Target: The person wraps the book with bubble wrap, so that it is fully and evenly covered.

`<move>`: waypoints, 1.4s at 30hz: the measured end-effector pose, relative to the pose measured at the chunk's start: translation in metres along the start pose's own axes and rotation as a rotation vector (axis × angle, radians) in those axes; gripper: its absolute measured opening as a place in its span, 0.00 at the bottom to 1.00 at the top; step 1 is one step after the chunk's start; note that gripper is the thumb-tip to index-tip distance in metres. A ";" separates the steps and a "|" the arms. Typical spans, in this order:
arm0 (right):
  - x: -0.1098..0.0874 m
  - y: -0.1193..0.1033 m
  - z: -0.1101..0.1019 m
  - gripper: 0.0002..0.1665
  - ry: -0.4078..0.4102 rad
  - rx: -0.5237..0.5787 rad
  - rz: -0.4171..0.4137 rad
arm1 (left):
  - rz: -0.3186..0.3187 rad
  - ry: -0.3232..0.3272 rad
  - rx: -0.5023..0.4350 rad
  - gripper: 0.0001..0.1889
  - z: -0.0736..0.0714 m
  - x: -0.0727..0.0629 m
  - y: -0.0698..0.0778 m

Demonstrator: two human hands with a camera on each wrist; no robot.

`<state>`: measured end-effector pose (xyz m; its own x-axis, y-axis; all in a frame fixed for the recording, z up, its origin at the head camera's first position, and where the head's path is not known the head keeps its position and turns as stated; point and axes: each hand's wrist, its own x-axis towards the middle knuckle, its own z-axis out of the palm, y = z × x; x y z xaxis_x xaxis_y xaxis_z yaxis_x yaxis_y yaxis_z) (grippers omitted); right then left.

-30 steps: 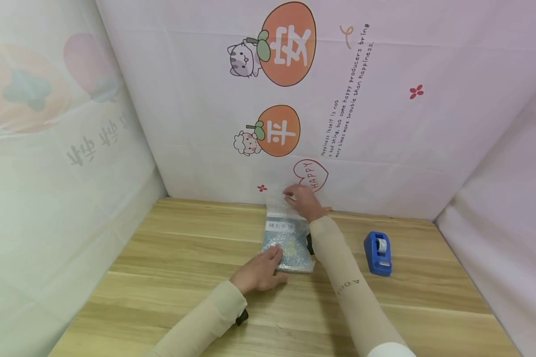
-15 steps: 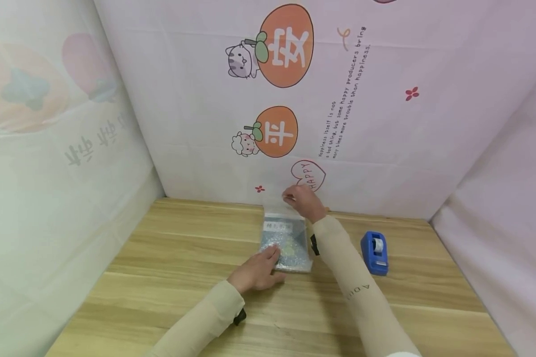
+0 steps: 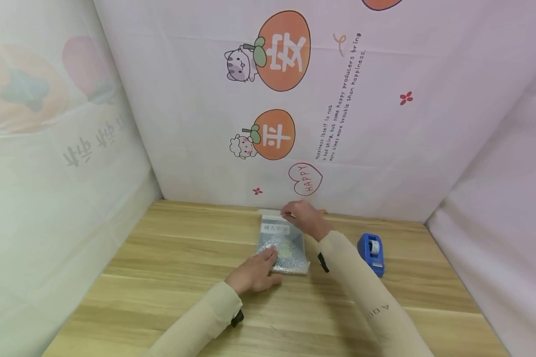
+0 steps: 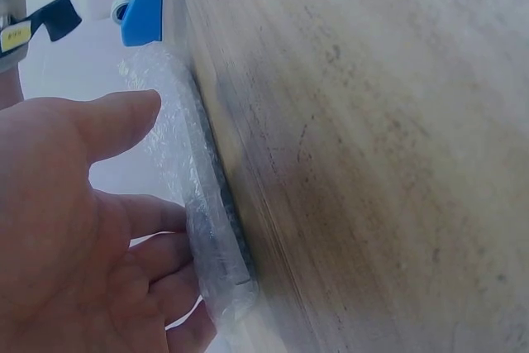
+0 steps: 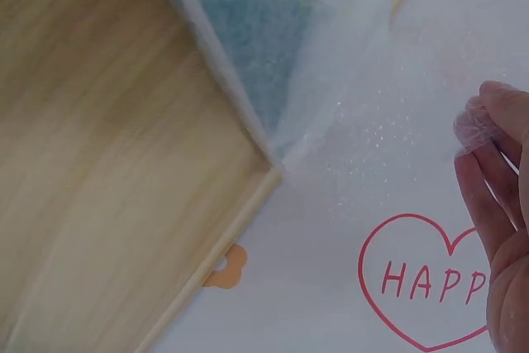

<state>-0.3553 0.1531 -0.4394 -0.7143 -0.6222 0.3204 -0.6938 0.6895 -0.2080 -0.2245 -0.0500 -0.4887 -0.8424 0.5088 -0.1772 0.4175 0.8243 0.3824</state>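
Your book runs near to far: your left hand, fingers loosely spread, rests near left; your right hand pinches wrap far.

A blue tape dispenser, loaded with a white roll, stands at right on the wooden table. Behind, a printed cloth bears a red heart.
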 end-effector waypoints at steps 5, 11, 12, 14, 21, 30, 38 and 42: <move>-0.011 -0.004 0.005 0.07 0.000 -0.004 -0.014 | 0.015 0.009 -0.006 0.40 0.001 0.000 -0.001; -0.021 -0.007 0.009 0.06 0.022 -0.008 -0.077 | 0.019 0.011 -0.013 0.41 0.001 0.001 -0.001; -0.022 -0.007 0.010 0.06 0.026 -0.011 -0.086 | 0.020 0.011 -0.013 0.41 0.002 0.001 -0.001; -0.025 -0.008 0.013 0.06 0.031 -0.016 -0.102 | 0.020 0.011 -0.004 0.41 0.002 0.002 -0.002; -0.035 -0.009 0.026 0.06 0.043 -0.059 -0.110 | 0.010 -0.002 0.017 0.41 0.002 0.005 -0.003; -0.045 -0.011 0.041 0.06 0.058 -0.059 -0.113 | 0.008 -0.005 0.023 0.41 0.001 0.006 -0.004; -0.051 -0.012 0.046 0.06 0.049 -0.080 -0.123 | 0.016 -0.016 0.015 0.40 -0.001 0.004 -0.001; -0.053 -0.013 0.048 0.06 0.046 -0.102 -0.117 | 0.016 -0.018 0.022 0.40 0.000 0.004 -0.001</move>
<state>-0.3129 0.1591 -0.4976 -0.6227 -0.6844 0.3792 -0.7573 0.6490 -0.0722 -0.2284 -0.0487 -0.4893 -0.8295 0.5262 -0.1872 0.4386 0.8212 0.3650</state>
